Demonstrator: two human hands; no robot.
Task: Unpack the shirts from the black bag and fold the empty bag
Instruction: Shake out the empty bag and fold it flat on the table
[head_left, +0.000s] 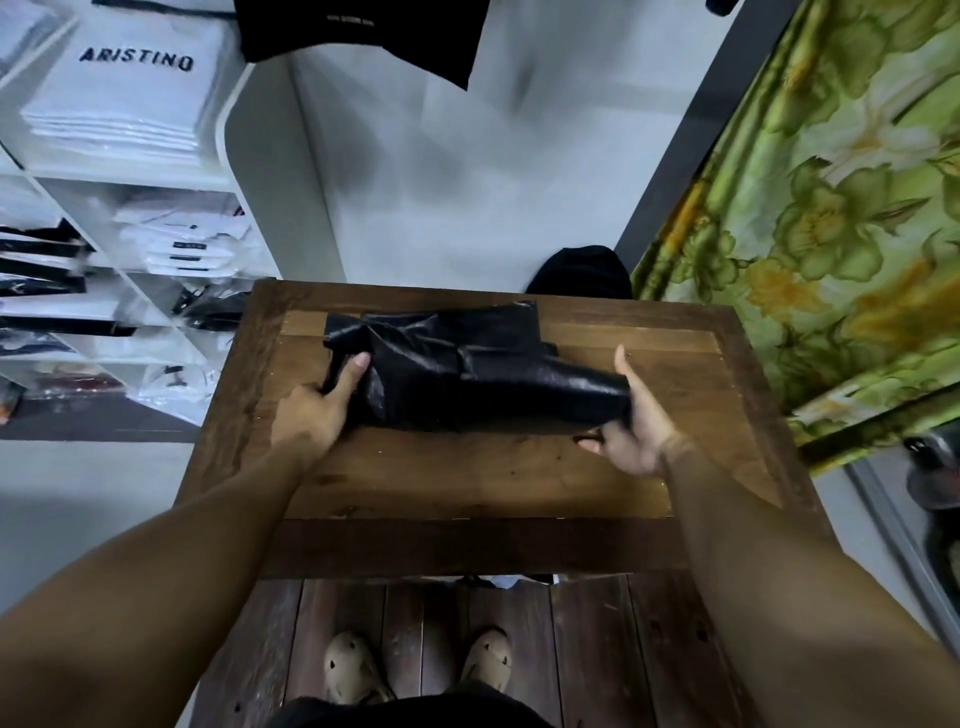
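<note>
Both hands, left (317, 410) and right (631, 431), grip opposite ends of one crumpled black plastic bag (467, 374) near the square wooden tabletop's (467, 478) far edge.

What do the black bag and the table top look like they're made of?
The black bag: probably thin plastic film. It is glossy, with fine crinkles and sharp creases that catch the light. The table: it looks like wood, dark brown with a dull sheen. Plank seams, grain and a darker border frame show, though veneer or laminate cannot be ruled out.
</note>
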